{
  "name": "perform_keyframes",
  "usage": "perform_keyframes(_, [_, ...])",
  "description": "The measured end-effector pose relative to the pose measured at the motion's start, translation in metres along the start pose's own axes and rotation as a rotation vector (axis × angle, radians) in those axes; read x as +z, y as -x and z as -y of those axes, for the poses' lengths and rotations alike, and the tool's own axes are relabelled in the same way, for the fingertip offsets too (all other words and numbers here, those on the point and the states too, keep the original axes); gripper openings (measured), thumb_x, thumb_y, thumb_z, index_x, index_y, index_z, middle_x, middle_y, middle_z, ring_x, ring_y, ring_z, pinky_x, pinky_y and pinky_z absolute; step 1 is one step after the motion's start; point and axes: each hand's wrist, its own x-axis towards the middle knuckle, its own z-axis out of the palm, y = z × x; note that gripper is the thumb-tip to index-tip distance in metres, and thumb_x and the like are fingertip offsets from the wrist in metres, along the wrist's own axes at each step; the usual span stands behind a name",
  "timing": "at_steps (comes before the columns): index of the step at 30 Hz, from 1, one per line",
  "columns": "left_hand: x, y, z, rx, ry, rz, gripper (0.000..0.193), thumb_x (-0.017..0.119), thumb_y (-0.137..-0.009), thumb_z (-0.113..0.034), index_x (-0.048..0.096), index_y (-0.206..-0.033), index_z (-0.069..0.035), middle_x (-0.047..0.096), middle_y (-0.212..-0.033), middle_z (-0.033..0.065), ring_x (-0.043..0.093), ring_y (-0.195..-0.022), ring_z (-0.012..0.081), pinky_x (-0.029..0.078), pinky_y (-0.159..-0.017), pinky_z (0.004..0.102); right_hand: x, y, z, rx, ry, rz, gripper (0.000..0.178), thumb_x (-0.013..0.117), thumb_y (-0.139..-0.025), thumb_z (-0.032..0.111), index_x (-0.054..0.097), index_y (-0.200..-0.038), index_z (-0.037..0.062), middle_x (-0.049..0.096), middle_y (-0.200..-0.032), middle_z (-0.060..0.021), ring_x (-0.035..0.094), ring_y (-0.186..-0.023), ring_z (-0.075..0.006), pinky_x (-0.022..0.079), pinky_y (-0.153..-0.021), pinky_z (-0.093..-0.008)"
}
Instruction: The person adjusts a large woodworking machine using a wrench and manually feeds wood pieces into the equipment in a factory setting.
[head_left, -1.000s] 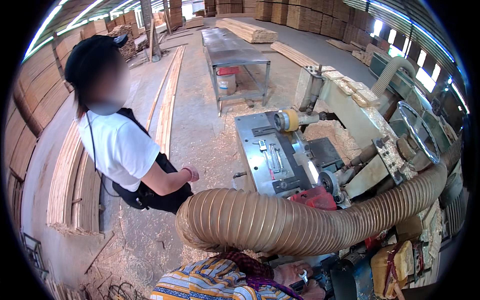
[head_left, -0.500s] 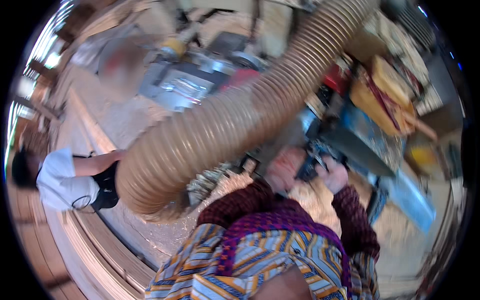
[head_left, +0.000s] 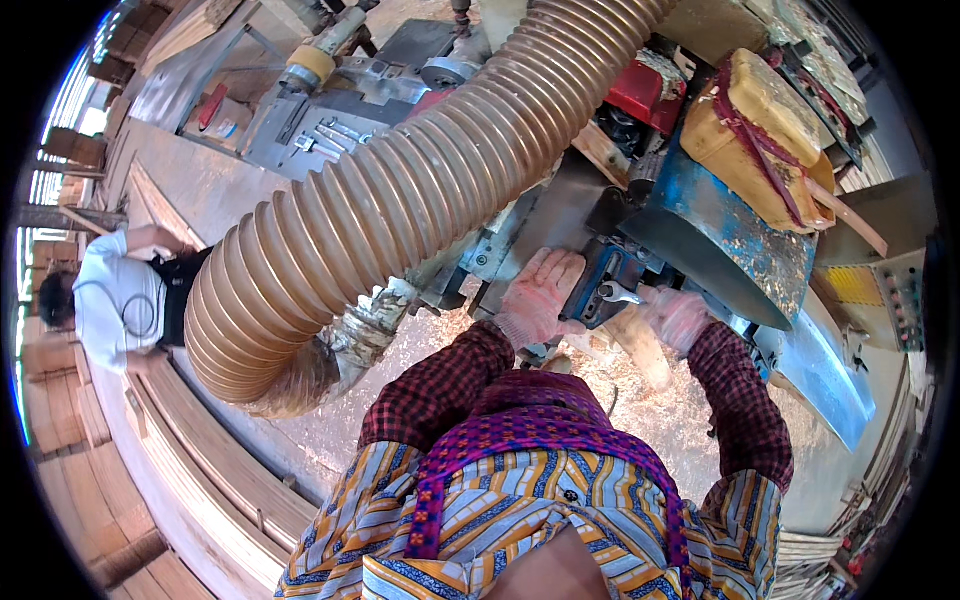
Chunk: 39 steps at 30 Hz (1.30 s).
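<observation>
My right hand [head_left: 678, 316], in a pale pinkish work glove, is closed around a silver wrench [head_left: 622, 293]. The wrench's head lies over a dark blue metal block [head_left: 598, 272] on the machine. Beside that block on the left is my left hand [head_left: 540, 298], also gloved, its fingers stretched out and pressed together against the machine's metal edge. Nothing shows in its grasp. The right fingertips are partly hidden around the wrench's handle.
A thick ribbed hose [head_left: 400, 200] crosses from upper right to lower left. A blue curved guard [head_left: 730, 250] bears a yellow jug [head_left: 750, 140]. Spanners [head_left: 330, 137] lie on a metal table. At left, a person in white [head_left: 125, 300] stands by long wooden boards [head_left: 200, 460]. Wood shavings [head_left: 650, 430] cover the floor.
The view has shifted and sharpened; the hose sits further left. My left hand now lies flatter with its fingers stretched out. The wrench in my right hand shows plainly now.
</observation>
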Motion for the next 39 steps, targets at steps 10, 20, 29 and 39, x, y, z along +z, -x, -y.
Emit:
perform_keyframes(10, [0.017, 0.0, 0.005, 0.005, -0.023, -0.061, 0.124, 0.057, -0.067, -0.084, 0.028, -0.152, 0.002, 0.035, -0.156, 0.0141, 0.026, -0.148, 0.0274, 0.01, -0.126, 0.0408, 0.053, 0.009, 0.041, 0.157, -0.022, -0.237, 0.018, 0.062, -0.094, 0.022, 0.066, -0.106, 0.0097, 0.069, -0.086, -0.0151, 0.069, -0.073, -0.0348, 0.055, -0.062, -0.043])
perform_keyframes(20, [0.007, -0.005, 0.0, -0.031, -0.08, 0.067, 0.125, 0.061, -0.069, -0.08, 0.023, -0.153, 0.004, 0.032, -0.157, 0.0129, 0.021, -0.15, 0.0255, 0.006, -0.126, 0.0407, 0.113, 0.001, 0.151, 0.866, -0.964, -0.521, 0.021, 0.058, -0.099, 0.025, 0.06, -0.106, 0.0059, 0.063, -0.082, -0.0264, 0.062, -0.08, -0.0457, 0.047, -0.067, -0.049])
perform_keyframes(29, [0.011, -0.004, 0.003, -0.007, -0.044, -0.007, 0.124, 0.061, -0.068, -0.082, 0.027, -0.151, 0.003, 0.036, -0.153, 0.0133, 0.023, -0.149, 0.0263, 0.008, -0.126, 0.0408, 0.061, 0.044, 0.073, 0.399, -0.212, -0.522, 0.019, 0.06, -0.097, 0.03, 0.067, -0.103, 0.0127, 0.066, -0.072, -0.0155, 0.067, -0.065, -0.0332, 0.053, -0.057, -0.0423])
perform_keyframes(39, [0.014, -0.004, 0.005, -0.025, -0.009, -0.002, 0.125, 0.058, -0.065, -0.086, 0.03, -0.151, -0.001, 0.037, -0.154, 0.0123, 0.024, -0.149, 0.025, 0.007, -0.126, 0.04, 0.016, -0.013, -0.009, -0.09, 0.034, -0.132, 0.022, 0.065, -0.091, 0.031, 0.06, -0.096, 0.0094, 0.062, -0.068, -0.013, 0.064, -0.063, -0.0344, 0.048, -0.053, -0.0456])
